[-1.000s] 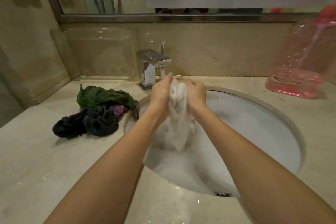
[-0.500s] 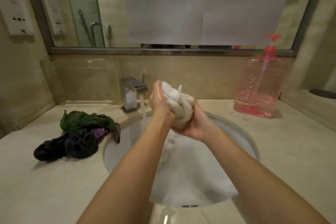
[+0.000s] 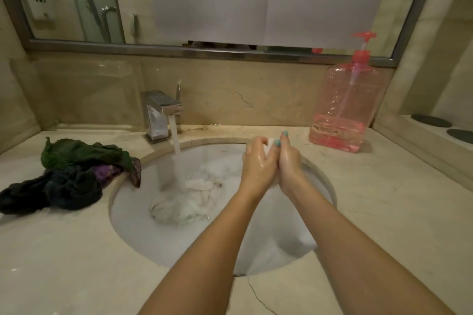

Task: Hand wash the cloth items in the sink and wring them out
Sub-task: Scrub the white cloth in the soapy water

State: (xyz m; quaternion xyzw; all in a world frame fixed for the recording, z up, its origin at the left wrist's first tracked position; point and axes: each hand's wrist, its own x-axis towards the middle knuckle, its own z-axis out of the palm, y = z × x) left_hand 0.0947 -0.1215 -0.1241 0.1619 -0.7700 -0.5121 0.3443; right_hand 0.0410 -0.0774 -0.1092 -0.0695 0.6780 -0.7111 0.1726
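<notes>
With a white scrap (image 3: pixel 270 145) pinched between left hand (image 3: pixel 258 163) and right hand (image 3: pixel 289 161), the sodden cloth (image 3: pixel 184 202) (soft, probably slippery) is best gathered mid-bunch.

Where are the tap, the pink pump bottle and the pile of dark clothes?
tap (image 3: pixel 157 115): head view, on its square metal body.
pink pump bottle (image 3: pixel 340 94): head view, on its clear pink wall.
pile of dark clothes (image 3: pixel 73 184): head view, on the black cloth.

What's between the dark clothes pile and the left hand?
In the head view, running water falls onto a white cloth in the sink, between pile and left hand.
</notes>
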